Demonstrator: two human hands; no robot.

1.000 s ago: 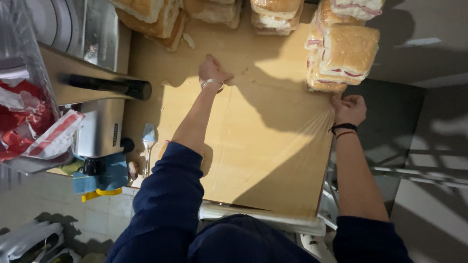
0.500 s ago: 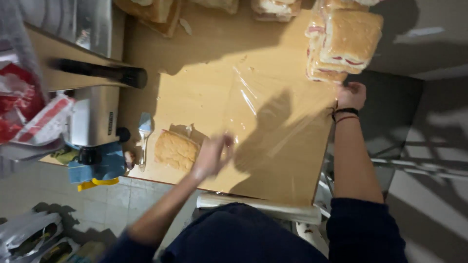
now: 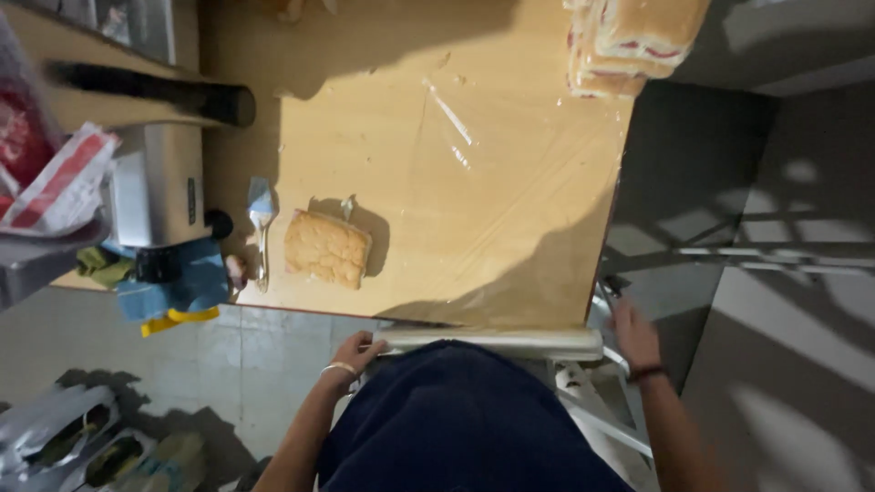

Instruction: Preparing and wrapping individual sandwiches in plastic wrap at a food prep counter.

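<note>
A wooden table [image 3: 401,118] seen from above, with clear plastic film [image 3: 510,210] spread flat across it. At the table's near edge lies the film roll [image 3: 492,343]; the left hand [image 3: 357,353] grips its left end, while the right hand [image 3: 635,335] hovers open just past its right end. A sandwich [image 3: 326,248] rests on the table beside a spatula [image 3: 261,228]. Grey tiled floor [image 3: 766,228] surrounds the table.

You have one roll of cling film [image 3: 492,342] at the table edge, one sheet of film [image 3: 510,210] spread on the table, one sandwich [image 3: 326,248] lying alone, one stack of sandwiches [image 3: 629,41], and one spatula [image 3: 261,228].
</note>
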